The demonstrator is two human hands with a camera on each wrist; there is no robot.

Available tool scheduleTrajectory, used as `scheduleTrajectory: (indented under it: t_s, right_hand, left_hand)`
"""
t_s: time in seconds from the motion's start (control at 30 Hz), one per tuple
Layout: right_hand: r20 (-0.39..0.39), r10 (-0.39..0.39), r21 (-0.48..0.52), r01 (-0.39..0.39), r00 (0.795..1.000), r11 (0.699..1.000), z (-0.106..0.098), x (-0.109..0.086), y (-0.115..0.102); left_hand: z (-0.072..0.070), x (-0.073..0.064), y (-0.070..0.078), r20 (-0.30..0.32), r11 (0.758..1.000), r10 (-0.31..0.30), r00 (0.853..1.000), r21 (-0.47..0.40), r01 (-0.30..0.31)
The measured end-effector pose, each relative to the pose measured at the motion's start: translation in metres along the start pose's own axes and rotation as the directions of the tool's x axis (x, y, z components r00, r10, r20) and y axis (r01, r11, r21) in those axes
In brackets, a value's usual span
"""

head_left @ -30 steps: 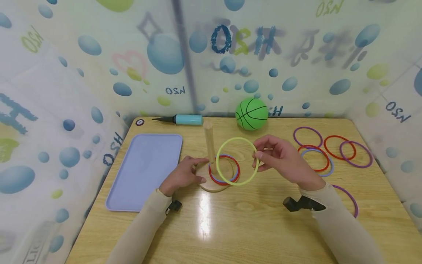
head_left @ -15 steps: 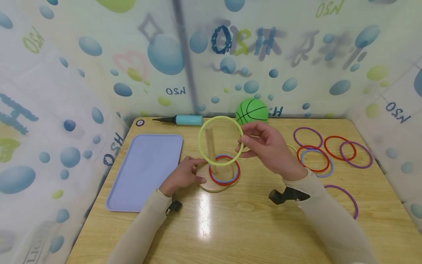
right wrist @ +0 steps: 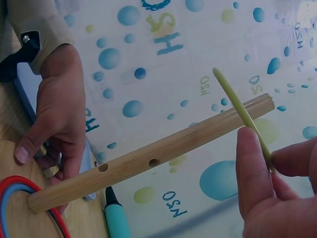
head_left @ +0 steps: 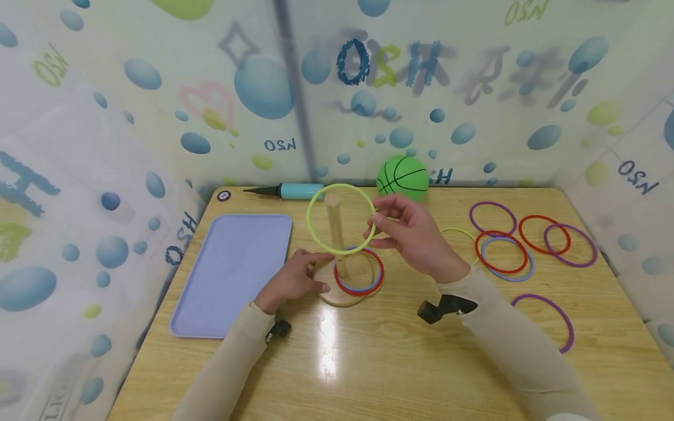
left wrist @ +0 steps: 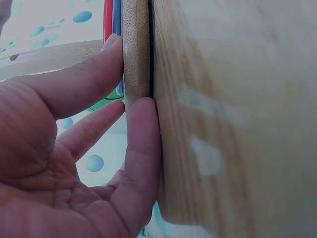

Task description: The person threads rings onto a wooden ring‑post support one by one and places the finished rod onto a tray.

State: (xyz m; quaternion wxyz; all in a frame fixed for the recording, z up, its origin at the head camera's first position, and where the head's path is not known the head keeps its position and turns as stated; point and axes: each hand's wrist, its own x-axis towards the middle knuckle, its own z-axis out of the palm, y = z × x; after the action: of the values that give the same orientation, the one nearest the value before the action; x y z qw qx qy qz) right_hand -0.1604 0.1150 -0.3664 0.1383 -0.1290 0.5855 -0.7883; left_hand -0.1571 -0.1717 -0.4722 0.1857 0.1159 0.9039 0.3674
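My right hand (head_left: pixel 413 237) pinches a yellow ring (head_left: pixel 308 217) between thumb and fingers, high over the table. In the right wrist view the ring crosses the wooden peg (right wrist: pixel 129 166) near its top, and the peg's tip shows beyond it. My left hand (head_left: pixel 292 276) grips the left edge of the stand's round wooden base (head_left: pixel 337 298); in the left wrist view one fingertip lies on its top face and another digit against its edge. A red ring (head_left: pixel 363 294) and a blue ring (right wrist: pixel 6 201) lie around the foot of the peg.
Loose rings lie at the right: purple (head_left: pixel 567 321), red (head_left: pixel 537 216), blue (head_left: pixel 532 272) and yellow (head_left: pixel 455 229), among others. A lilac tray (head_left: pixel 237 275) is left of the stand. Along the back stand a blue hand pump (head_left: pixel 300 191) and a green ball (head_left: pixel 402 175).
My right hand has carried the yellow ring left and up, from beside the peg to its top, and the ring has tilted flatter. My left hand has stayed on the base.
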Motion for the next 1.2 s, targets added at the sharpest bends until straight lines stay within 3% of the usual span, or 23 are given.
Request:
scheduleTrajectory:
  t_s: [0.67,0.93,1.2]
  right_hand:
    - [-0.065,0.196,-0.046,-0.200,0.978,0.979,-0.038,0.004,0.058]
    - [-0.040,0.276,-0.139,-0.279,0.960,0.950,-0.048,0.009,0.084]
    - [-0.041,0.309,-0.236,-0.310,0.950,0.921,-0.055,0.011,0.100]
  left_hand:
    - [0.000,0.000,0.001,-0.014,1.000,0.028,1.000,0.016,-0.027]
    - [0.000,0.000,0.002,-0.016,1.000,0.008,1.000,-0.003,-0.008]
    - [0.000,0.000,0.001,-0.011,1.000,-0.001,1.000,-0.021,0.001]
